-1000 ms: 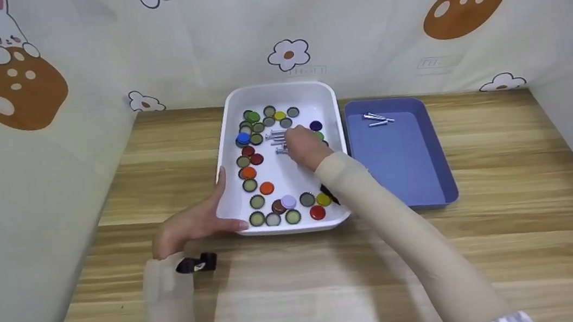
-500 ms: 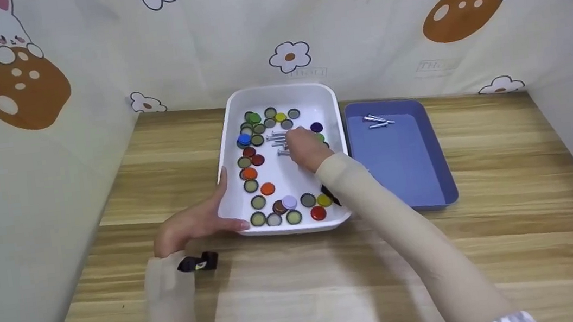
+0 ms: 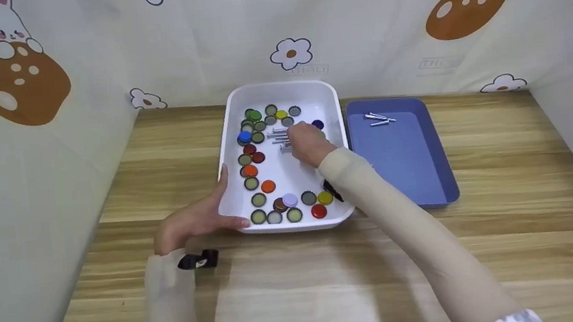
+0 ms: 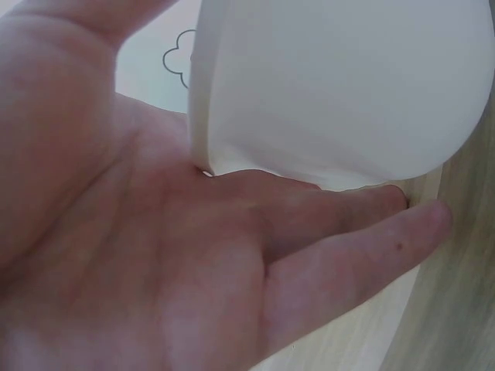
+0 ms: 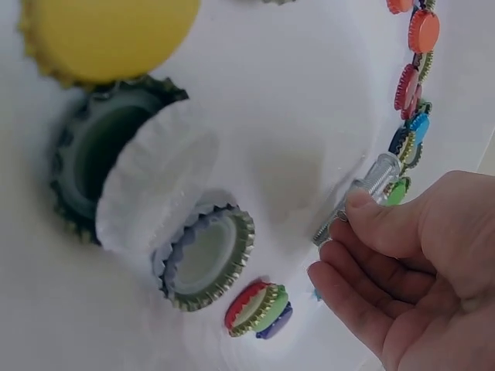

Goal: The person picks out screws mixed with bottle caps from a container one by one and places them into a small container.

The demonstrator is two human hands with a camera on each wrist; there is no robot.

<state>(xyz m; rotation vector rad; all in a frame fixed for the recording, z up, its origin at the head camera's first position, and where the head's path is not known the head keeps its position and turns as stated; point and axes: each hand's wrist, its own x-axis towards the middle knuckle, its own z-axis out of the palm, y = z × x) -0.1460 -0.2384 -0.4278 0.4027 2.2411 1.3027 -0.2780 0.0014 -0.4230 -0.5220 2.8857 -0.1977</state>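
In the head view, a white tray point(image 3: 294, 226) holds many crown bottle caps point(image 3: 268, 186) and a small bunch of silver screws point(image 3: 279, 135). My left hand point(image 3: 190, 223) steadies the tray's front left corner; in the left wrist view its fingers lie straight against the white wall point(image 4: 332, 85). My right hand point(image 3: 310, 142) reaches into the tray, over the screws. In the right wrist view the thumb and forefinger of this hand point(image 5: 418, 270) pinch at silver threaded screws point(image 5: 379, 174); how many are gripped I cannot tell.
Right beside the white tray stands a blue tray point(image 3: 403, 179) with a few silver screws point(image 3: 380, 119) near its back. Both rest on a wood-grain table point(image 3: 291, 291). Patterned cloth point(image 3: 227, 31) stands behind and at the sides. Bottle caps line the white tray's left and front sides.
Both hands keep nearly the same places. The right hand's fingers have shifted slightly at the screws, and the bunch lies a little differently beside them.
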